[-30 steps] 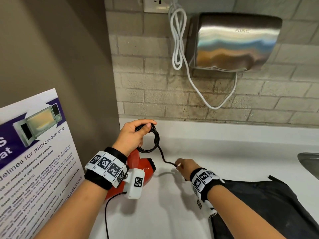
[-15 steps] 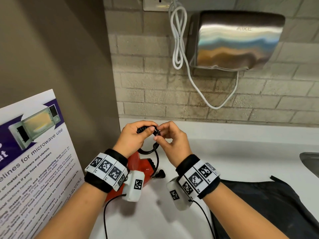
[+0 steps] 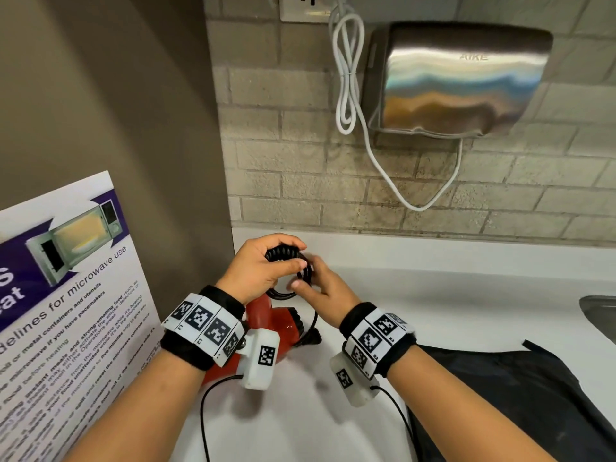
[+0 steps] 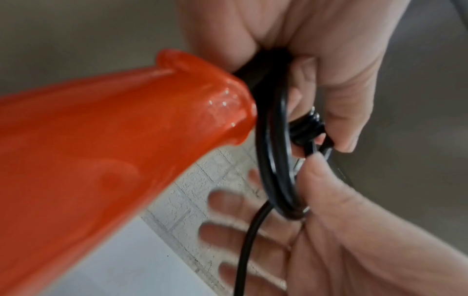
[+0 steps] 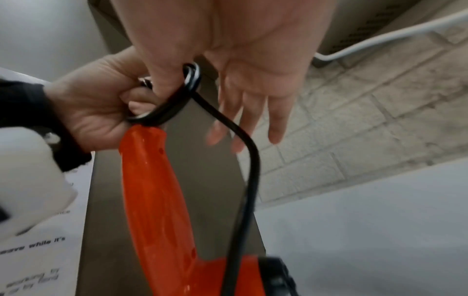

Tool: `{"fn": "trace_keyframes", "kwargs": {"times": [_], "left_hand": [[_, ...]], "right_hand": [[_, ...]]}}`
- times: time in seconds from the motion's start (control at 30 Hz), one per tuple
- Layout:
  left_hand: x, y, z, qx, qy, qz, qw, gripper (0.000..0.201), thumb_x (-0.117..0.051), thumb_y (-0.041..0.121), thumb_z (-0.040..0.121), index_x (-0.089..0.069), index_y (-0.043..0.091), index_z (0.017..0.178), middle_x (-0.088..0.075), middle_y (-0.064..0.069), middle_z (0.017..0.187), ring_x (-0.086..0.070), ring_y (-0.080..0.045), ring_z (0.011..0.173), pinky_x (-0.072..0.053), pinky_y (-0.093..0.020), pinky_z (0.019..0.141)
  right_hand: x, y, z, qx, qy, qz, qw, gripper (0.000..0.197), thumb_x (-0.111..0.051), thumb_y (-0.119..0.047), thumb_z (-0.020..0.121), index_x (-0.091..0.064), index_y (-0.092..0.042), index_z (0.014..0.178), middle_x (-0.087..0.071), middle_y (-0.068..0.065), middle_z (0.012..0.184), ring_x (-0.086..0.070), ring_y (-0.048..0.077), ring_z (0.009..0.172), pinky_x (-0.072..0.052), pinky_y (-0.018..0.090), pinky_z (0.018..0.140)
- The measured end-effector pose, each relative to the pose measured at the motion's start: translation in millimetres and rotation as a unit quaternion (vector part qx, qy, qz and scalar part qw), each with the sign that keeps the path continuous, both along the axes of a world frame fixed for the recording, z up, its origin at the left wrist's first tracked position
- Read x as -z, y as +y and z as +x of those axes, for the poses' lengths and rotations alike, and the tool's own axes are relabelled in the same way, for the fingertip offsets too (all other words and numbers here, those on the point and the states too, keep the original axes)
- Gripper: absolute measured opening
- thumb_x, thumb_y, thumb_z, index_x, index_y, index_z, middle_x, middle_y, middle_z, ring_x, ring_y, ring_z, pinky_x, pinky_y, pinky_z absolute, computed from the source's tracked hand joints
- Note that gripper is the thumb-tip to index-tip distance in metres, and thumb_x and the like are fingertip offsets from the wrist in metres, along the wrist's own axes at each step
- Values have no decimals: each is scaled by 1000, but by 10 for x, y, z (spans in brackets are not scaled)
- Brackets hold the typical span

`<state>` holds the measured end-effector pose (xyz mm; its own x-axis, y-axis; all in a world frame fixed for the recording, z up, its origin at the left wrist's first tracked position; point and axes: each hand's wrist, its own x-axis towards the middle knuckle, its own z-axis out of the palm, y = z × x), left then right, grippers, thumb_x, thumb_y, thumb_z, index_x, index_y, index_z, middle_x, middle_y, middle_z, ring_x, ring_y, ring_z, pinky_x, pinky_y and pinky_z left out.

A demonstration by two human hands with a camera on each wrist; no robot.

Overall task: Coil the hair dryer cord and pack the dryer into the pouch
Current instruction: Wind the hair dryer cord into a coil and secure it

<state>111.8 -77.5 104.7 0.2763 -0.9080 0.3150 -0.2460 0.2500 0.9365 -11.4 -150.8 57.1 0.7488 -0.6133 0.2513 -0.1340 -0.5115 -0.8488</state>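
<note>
My left hand (image 3: pixel 263 268) grips a small coil of black cord (image 3: pixel 305 271) at the end of the red hair dryer's handle (image 3: pixel 276 325). The dryer's body rests on the white counter (image 3: pixel 466 311). My right hand (image 3: pixel 320 295) is beside the coil with its thumb against the loops and its fingers straight and spread. In the left wrist view the cord (image 4: pixel 273 160) loops past the handle (image 4: pixel 113 140). In the right wrist view a loose length of cord (image 5: pixel 250 170) hangs down from the coil beside the dryer (image 5: pixel 157 200). The black pouch (image 3: pixel 516 395) lies flat at the lower right.
A steel hand dryer (image 3: pixel 456 78) is mounted on the brick wall, with its white cable (image 3: pixel 346 78) looping from a socket (image 3: pixel 300 5). A microwave poster (image 3: pixel 66 295) leans on the brown panel at the left. A sink edge (image 3: pixel 600 315) shows at the far right.
My right hand came up from the counter, where it held the cord, to the coil in my left hand. Another loop has joined the coil, and the right fingers have spread.
</note>
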Motion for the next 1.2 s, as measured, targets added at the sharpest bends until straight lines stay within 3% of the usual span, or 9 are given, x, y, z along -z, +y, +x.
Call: {"fn": "trace_keyframes", "kwargs": {"times": [0.13, 0.23, 0.4, 0.5, 0.6, 0.77, 0.97, 1.1, 1.2], "left_hand": [[14, -24, 33, -24, -9, 5, 1000, 26, -66, -9, 74, -63, 14, 87, -58, 5, 64, -47, 5, 40, -37, -6, 43], [5, -26, 8, -8, -34, 14, 999, 27, -69, -9, 71, -63, 15, 80, -63, 16, 54, -51, 8, 43, -37, -2, 47], [-9, -16, -125, 33, -53, 11, 998, 12, -66, -5, 76, -62, 6, 81, -59, 19, 46, -49, 9, 40, -35, -1, 47], [-20, -22, -107, 9, -47, 5, 999, 14, -66, 1, 78, -63, 2, 92, -55, 19, 42, -46, 7, 37, -34, -2, 44], [14, -41, -24, -5, -48, 26, 999, 31, -71, 15, 76, -65, 22, 105, -46, 13, 42, -38, -1, 39, -39, -14, 44], [-17, -28, 29, 10, -52, 35, 998, 18, -70, 9, 76, -68, 19, 90, -59, 7, 43, -49, -3, 39, -45, -14, 47], [-30, -11, 73, 49, -62, 62, 995, 33, -68, 13, 78, -62, 35, 102, -59, 5, 56, -50, -6, 42, -45, -14, 50], [-46, -15, 73, 75, -68, 82, 992, 27, -66, 9, 79, -66, 32, 94, -65, 10, 58, -49, -5, 40, -44, -14, 47], [-51, -31, 69, 70, -88, 91, 989, 22, -64, 9, 81, -67, 30, 86, -65, 13, 57, -46, -3, 37, -43, -15, 45]], "right_hand": [[145, -52, -117, 0, 45, -36, 998, 20, -35, -16, 97, -55, -14, 101, -48, -18, 74, -52, -13, 62, -38, 9, 60], [123, -162, -187, 74, 15, -55, 996, 26, -39, -11, 96, -51, -23, 76, -50, -10, 69, -48, -3, 60, -35, 13, 59], [-204, -272, -198, 141, -37, -84, 986, 14, -50, -7, 90, -63, -3, 87, -51, -12, 64, -46, -1, 63, -37, 3, 60], [-374, -251, -208, 158, -78, -93, 980, 13, -52, -9, 90, -63, -4, 85, -48, -9, 60, -44, 2, 57, -37, 6, 56], [-477, -192, -201, 160, -102, -105, 976, 12, -52, -11, 90, -59, -12, 80, -45, -10, 56, -43, 1, 51, -36, 9, 53], [-570, -92, -158, 145, -111, -106, 977, 15, -53, -11, 90, -55, -16, 75, -43, -12, 54, -45, -6, 48, -35, 8, 52], [-625, -4, -101, 132, -108, -134, 976, 12, -53, -10, 89, -61, -8, 81, -45, -12, 57, -48, -7, 53, -36, 8, 54], [-640, 5, -108, 116, -103, -167, 974, 13, -54, -9, 88, -64, -2, 81, -54, 0, 68, -47, 0, 60, -36, 10, 58], [-616, -2, -148, 94, -102, -181, 974, 13, -56, -8, 86, -65, -3, 79, -52, -10, 64, -51, -3, 60, -38, 6, 59]]}}
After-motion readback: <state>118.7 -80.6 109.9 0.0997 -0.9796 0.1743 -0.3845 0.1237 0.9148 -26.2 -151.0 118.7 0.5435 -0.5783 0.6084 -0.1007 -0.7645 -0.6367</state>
